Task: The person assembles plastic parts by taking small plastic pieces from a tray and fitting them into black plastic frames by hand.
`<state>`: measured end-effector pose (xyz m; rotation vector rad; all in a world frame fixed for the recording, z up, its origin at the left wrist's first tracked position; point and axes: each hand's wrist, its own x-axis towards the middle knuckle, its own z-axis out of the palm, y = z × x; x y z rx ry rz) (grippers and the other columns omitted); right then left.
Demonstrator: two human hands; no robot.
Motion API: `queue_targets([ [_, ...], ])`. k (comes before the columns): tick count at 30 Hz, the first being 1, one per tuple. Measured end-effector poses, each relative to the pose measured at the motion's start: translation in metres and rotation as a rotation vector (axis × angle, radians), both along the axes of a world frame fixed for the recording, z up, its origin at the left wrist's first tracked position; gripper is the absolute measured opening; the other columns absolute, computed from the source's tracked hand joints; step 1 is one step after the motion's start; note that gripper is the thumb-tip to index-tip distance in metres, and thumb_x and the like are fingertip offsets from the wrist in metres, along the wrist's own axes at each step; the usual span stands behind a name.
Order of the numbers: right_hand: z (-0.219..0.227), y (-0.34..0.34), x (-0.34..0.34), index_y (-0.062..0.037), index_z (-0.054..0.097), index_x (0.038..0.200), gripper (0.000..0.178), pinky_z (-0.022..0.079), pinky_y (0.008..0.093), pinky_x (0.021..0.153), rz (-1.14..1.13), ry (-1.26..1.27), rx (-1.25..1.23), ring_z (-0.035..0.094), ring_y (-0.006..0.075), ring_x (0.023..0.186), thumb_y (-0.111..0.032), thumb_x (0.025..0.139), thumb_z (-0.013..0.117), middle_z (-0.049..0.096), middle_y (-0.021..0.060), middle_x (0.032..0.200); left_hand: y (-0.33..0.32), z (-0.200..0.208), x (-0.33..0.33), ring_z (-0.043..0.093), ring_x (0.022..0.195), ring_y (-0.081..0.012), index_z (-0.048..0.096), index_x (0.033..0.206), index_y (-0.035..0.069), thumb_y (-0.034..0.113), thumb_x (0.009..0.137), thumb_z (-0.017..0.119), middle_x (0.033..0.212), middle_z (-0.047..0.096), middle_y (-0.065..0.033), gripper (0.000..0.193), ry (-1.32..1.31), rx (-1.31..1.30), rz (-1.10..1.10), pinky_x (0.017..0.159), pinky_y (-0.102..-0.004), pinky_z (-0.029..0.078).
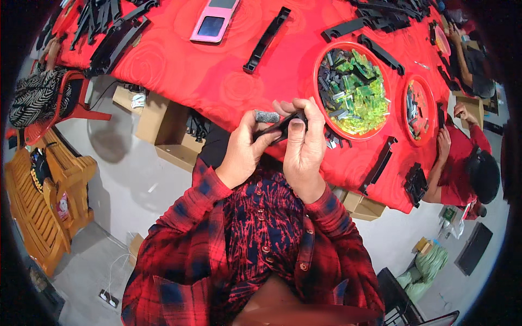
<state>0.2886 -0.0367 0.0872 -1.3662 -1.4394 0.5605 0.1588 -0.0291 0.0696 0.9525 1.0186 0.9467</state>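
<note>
Both hands meet over the near edge of the red-covered table. My left hand (243, 151) is closed, its thumb and fingers pinching one end of a black plastic part (283, 128). A grey fuzzy wrap (267, 117) covers one of its fingers. My right hand (305, 155) grips the other end, thumb pressed on top. Fingers hide most of the part, so its full shape does not show. Just right of my right hand stands a red round tray (363, 137) with small yellow-green and dark plastic pieces. A long black plastic strip (266, 41) lies beyond my hands.
A pink phone-like device (215, 22) lies at the far side. Piles of black plastic parts (383, 15) sit at both far corners. A second red tray (429, 127) holds small pieces. Co-workers sit left and right. Cardboard boxes (179, 155) stand under the table; a wooden chair (46, 201) is left.
</note>
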Motion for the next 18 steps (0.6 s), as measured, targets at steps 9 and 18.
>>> queue_targets([
  [9,-0.007,-0.007,0.003,0.002,0.053,0.123,0.025,0.046,0.0471,0.099,-0.056,-0.098,-0.021,0.068,0.0315,0.091,-0.01,0.102,0.052,0.067,0.0166,0.095,-0.009,-0.022,-0.004,0.057,0.076,-0.0077,0.051,0.112,-0.001,0.011,0.095,0.067,0.082,0.062,-0.0031,0.026,0.127,-0.013,-0.077,0.07,-0.0251,0.047],
  [18,-0.017,0.009,0.043,0.0019,0.054,0.123,0.03,0.046,0.0272,0.08,-0.15,0.281,-0.307,0.054,0.0118,0.085,-0.021,0.109,0.041,0.061,0.0058,0.091,0.016,-0.009,-0.009,0.054,0.11,-0.009,0.051,0.137,0.001,0.021,0.102,0.057,0.121,0.058,-0.0013,0.041,-0.215,-0.284,-0.426,0.096,-0.0254,0.043],
])
